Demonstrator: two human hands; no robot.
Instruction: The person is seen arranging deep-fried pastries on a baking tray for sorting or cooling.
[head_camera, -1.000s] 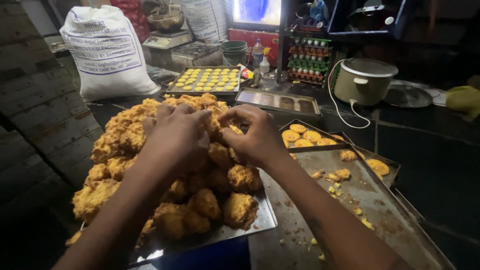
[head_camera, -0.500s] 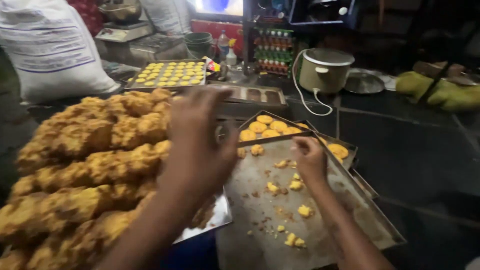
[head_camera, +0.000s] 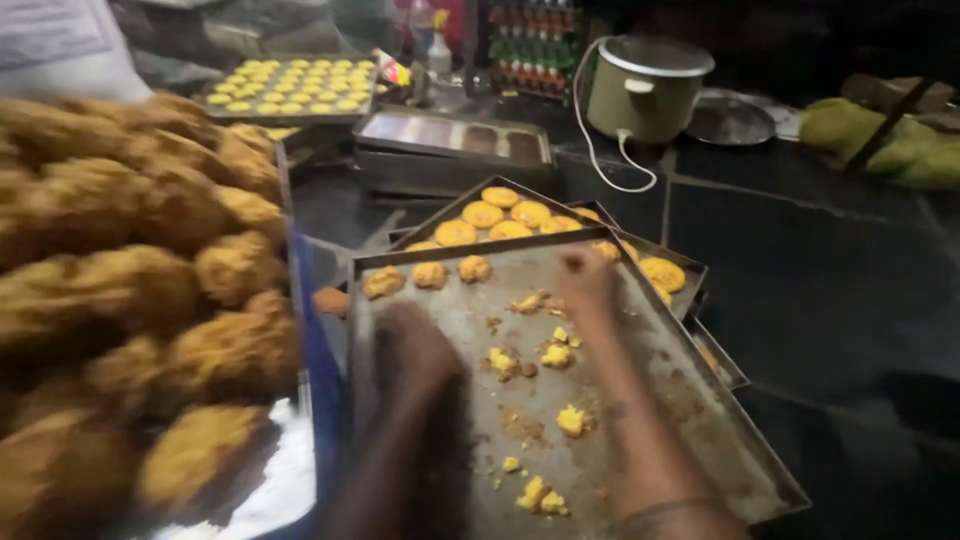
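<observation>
Your right hand (head_camera: 588, 285) reaches out over the upper part of the grey baking tray (head_camera: 700, 420), fingers pointed away from you; it is motion-blurred, so whether the fingers are spread or pinching a crumb cannot be told. Your left hand (head_camera: 420, 355) hovers low over the near-left part of the same tray — just as blurred, its grip just as unreadable.

Scattered on the tray between and below your hands lie yellow crumbs (head_camera: 555, 355), and three fried pieces (head_camera: 430, 275) sit in a row along its far edge. One more fried piece (head_camera: 330, 300) lies just off the tray's left rim.

Behind it, partly tucked beneath, a second tray holds round yellow discs (head_camera: 500, 215). To your left a large heap of golden fried lumps (head_camera: 150, 290) is piled on a shiny tray (head_camera: 285, 490), filling that side of the view.

Farther back on the dark counter (head_camera: 830, 290) stand a flat metal tin (head_camera: 450, 150), another tray of small yellow rounds (head_camera: 290, 90), and a pale green electric cooker (head_camera: 645, 90) with its white cord looping down — all well apart from your hands.
</observation>
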